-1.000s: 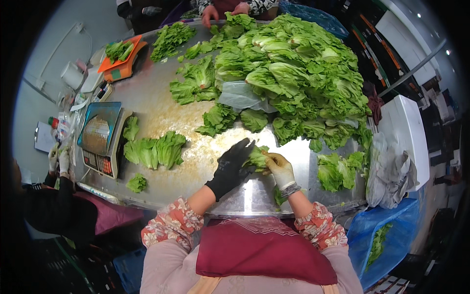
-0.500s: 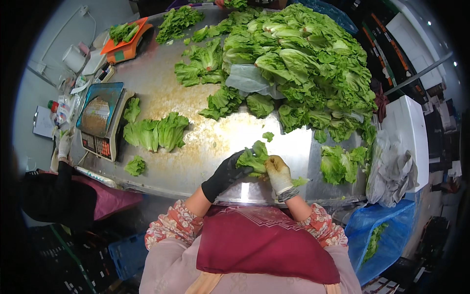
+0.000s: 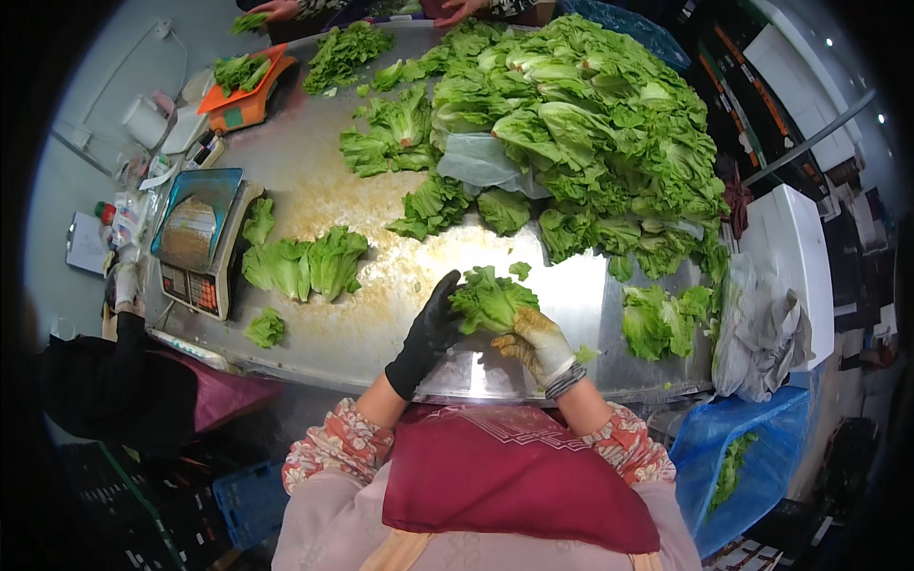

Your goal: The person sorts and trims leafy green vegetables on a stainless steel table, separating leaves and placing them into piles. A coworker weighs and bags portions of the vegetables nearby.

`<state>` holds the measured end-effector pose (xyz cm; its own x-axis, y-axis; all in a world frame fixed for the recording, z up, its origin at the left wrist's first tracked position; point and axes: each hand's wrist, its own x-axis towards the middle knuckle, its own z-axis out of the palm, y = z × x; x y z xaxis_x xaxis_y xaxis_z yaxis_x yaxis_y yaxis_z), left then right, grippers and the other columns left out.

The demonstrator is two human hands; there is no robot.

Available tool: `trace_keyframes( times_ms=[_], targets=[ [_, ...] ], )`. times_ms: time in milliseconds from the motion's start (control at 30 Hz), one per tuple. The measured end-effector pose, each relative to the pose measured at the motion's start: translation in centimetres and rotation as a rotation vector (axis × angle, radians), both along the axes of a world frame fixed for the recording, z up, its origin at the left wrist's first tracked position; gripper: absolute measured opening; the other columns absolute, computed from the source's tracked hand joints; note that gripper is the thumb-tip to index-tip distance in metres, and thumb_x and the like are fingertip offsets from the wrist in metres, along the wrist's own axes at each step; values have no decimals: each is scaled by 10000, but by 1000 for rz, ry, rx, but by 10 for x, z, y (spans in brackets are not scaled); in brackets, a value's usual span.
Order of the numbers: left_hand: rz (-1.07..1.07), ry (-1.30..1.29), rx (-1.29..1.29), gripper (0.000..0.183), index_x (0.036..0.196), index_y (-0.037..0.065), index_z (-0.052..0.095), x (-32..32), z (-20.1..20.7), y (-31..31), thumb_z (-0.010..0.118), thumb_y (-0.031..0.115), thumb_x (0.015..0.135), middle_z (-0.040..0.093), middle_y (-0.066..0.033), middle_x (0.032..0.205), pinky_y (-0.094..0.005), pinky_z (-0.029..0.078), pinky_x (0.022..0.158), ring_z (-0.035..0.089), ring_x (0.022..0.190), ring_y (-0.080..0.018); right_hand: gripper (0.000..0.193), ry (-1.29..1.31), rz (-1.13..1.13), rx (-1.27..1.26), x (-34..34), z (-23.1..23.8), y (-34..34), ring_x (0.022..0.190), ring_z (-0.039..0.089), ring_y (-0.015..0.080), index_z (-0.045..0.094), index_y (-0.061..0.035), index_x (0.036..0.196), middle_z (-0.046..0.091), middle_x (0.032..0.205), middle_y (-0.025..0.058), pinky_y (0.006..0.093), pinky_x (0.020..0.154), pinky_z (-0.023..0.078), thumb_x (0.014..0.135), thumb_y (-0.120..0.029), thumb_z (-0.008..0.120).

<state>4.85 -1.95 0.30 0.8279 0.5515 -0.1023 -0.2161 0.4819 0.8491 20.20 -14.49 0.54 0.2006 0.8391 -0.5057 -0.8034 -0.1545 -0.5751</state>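
A small head of leafy green lettuce is held just above the steel table. My right hand, in a stained whitish glove, grips it at its lower right, fingers closed round the base. At its left edge is my left hand, in a black glove, with thumb and fingers spread; whether it touches the leaves I cannot tell. Just beyond the lettuce lies a loose leaf scrap. To the right rests a lettuce piece, and to the left a pair of lettuce heads.
A large lettuce pile covers the far right. At left stand a scale and an orange scale. A blue bag hangs lower right. Co-workers show at the left and far edge, one with a bare hand.
The lettuce has turned, its leafy side now facing away from me. My left hand has drawn back from it and opened. Another person's hands have appeared at the far edge.
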Motion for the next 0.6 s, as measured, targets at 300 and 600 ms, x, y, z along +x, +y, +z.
trace_keyframes(
  times_ms=[300, 600],
  targets=[
    [-182, -148, -300, 413, 1306, 26, 343, -14, -21, -23, 456, 107, 917, 426, -111, 1281, -331, 360, 996, 434, 1181, -211, 368, -663, 133, -14, -19, 19, 6, 777, 598, 147, 471, 27, 1144, 592, 961, 94, 239, 659, 504, 806, -42, 598],
    [-215, -139, -241, 343, 1274, 64, 380, -3, -16, -20, 415, 101, 935, 462, -76, 1248, -352, 372, 1005, 462, 1145, -200, 190, -548, 8, -43, -10, 11, 2, 703, 547, 128, 571, -28, 940, 568, 813, 49, 254, 624, 456, 807, -140, 647]
  ],
)
